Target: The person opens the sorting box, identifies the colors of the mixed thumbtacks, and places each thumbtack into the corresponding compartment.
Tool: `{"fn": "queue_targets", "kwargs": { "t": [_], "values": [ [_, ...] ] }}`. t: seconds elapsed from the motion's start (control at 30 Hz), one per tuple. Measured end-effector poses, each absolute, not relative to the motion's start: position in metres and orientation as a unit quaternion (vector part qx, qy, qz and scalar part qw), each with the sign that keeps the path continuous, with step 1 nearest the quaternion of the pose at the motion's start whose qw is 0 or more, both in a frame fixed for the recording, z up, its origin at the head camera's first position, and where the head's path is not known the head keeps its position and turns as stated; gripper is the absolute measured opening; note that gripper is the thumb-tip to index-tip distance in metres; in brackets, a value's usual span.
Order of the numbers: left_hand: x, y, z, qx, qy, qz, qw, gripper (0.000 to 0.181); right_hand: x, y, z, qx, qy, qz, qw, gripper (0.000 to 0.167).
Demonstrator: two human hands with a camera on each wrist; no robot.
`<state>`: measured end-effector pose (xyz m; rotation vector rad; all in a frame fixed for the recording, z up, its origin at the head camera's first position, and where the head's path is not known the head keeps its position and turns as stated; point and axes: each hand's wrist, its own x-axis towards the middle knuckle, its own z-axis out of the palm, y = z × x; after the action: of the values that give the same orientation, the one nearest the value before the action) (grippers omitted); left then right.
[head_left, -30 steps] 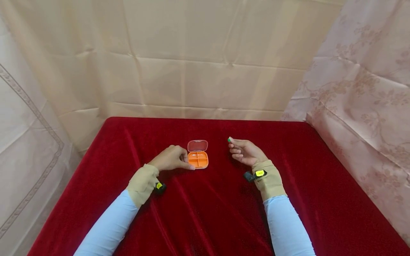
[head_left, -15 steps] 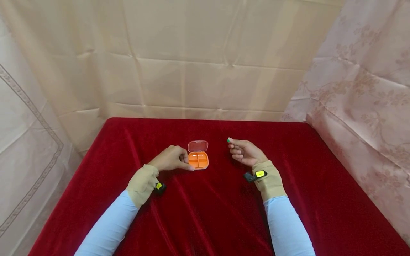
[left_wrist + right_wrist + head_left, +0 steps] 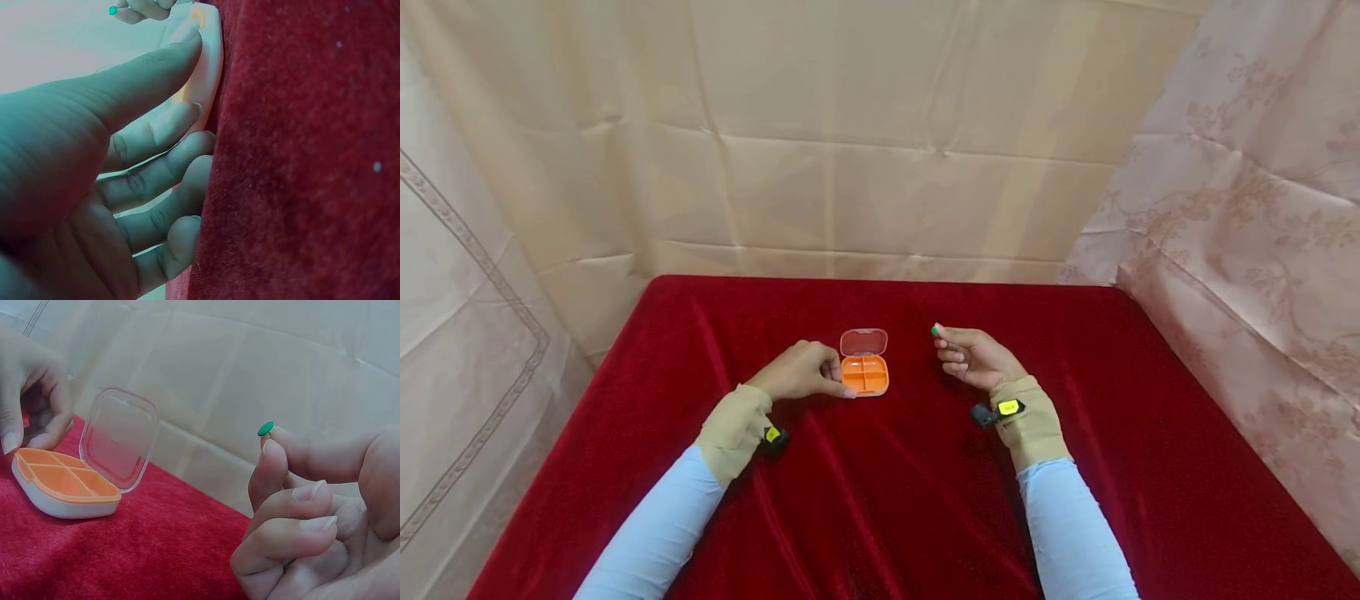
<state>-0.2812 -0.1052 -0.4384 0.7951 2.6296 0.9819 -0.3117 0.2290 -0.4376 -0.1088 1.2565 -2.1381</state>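
Observation:
A small orange and white box (image 3: 865, 382) with four compartments stands on the red cloth, its clear lid (image 3: 120, 439) raised at the back. My left hand (image 3: 802, 371) holds the box's left side between thumb and fingers, as the left wrist view also shows at the white wall (image 3: 211, 69). No content shows in the compartments. To the right of the box and raised above the cloth, my right hand (image 3: 979, 357) pinches a small green round-headed piece (image 3: 266, 429) between thumb and forefinger, its other fingers curled.
A red velvet cloth (image 3: 880, 483) covers the table, with its far edge before a beige curtain (image 3: 880, 167). A patterned pinkish curtain (image 3: 1262, 208) hangs at the right and a pale one (image 3: 467, 275) at the left. Each wrist carries a small black camera.

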Motion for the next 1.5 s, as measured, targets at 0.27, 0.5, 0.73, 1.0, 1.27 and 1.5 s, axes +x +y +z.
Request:
{"fn": "queue_targets", "kwargs": {
  "t": [0.27,0.5,0.73,1.0,1.27,1.5],
  "values": [
    [-0.2788,-0.1048,-0.4378,0.266,0.896,0.334,0.119,0.029,-0.311,0.2284,-0.4409,-0.046,0.472,-0.818,0.327,0.032],
    [-0.2787,-0.1039,-0.4362,0.267,0.898,0.33,0.114,0.029,-0.3102,0.228,-0.441,-0.043,0.479,-0.815,0.322,0.03],
    [-0.2789,-0.1032,-0.436,0.269,0.897,0.332,0.112,0.029,-0.3107,0.227,-0.44,-0.047,0.495,-0.809,0.315,0.031],
    [-0.2804,-0.1032,-0.4355,0.264,0.901,0.325,0.11,0.029,-0.3093,0.2245,-0.4377,-0.052,0.503,-0.802,0.317,0.03],
    [-0.2805,-0.1038,-0.4362,0.266,0.902,0.324,0.104,0.03,-0.3102,0.2227,-0.4407,-0.035,0.506,-0.803,0.313,0.026],
    [-0.2795,-0.1038,-0.4366,0.26,0.902,0.327,0.111,0.03,-0.3087,0.2199,-0.441,-0.035,0.512,-0.798,0.317,0.028]
  ]
}}
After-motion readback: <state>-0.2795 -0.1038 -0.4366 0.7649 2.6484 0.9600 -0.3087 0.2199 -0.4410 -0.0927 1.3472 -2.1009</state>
